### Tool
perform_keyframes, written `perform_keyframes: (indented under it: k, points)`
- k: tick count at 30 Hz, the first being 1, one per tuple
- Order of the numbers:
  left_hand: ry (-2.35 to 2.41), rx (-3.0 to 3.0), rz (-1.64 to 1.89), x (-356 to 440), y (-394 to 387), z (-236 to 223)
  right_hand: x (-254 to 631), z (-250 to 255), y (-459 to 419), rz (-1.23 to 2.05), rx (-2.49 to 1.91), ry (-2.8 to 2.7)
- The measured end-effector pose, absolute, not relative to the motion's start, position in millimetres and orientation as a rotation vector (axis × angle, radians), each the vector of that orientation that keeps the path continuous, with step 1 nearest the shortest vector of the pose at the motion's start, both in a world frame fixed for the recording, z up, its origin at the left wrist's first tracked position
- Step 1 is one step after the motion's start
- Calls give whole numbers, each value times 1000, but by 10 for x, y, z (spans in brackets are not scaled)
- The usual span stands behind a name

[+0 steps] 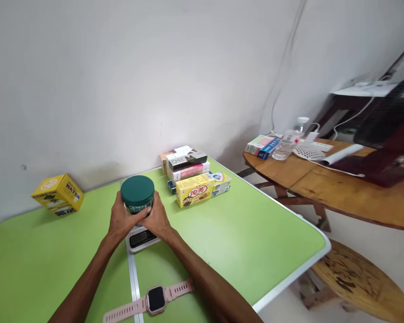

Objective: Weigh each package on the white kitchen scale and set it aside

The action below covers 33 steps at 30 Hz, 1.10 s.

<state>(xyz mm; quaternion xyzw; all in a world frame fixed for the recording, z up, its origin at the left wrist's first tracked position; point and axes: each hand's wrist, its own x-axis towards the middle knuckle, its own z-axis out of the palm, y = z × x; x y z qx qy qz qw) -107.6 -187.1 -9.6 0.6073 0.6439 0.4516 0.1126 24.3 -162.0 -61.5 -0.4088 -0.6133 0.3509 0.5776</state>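
A round jar with a dark green lid (137, 193) stands on a small white digital scale (142, 237) on the green table (249, 242). My left hand (119, 220) wraps the jar's left side, and my right hand (159, 220) wraps its right side. Both hands are closed round the jar.
A yellow box marked WATER (58, 194) lies at the far left. Several stacked cartons (193, 177) sit behind the scale. A pink smartwatch (155, 299) lies near the front edge. To the right stands a wooden table (350, 188) with a bottle and boxes, with a wooden stool (360, 278) below.
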Motion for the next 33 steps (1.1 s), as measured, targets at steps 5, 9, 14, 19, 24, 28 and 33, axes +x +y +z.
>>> perform_keyframes:
  k: [5, 9, 14, 19, 24, 28, 33]
  points:
    - [1642, 1911, 1323, -596, -2027, -19, 729, -617, -1886, 737, -931, -1369]
    - [1372, 1991, 1173, 25, -2075, -63, 1436, -679, -2079, 694, -1057, -1252]
    - [1190, 2045, 1127, 428, -2175, -260, 2372, -805, -2081, 427, -1297, -1165]
    - [1256, 1966, 1134, 272, -2399, -470, 2908, -936, -1858, 313, -1487, -1092]
    - [1373, 1849, 1140, 38, -2576, -587, 2962, -972, -1673, 364, -1505, -1067]
    - [1379, 1808, 1181, -65, -2606, -613, 2876, -938, -1575, 356, -1524, -1085]
    - [1407, 1740, 1252, -224, -2685, -653, 2848, -960, -1502, 357, -1530, -1121]
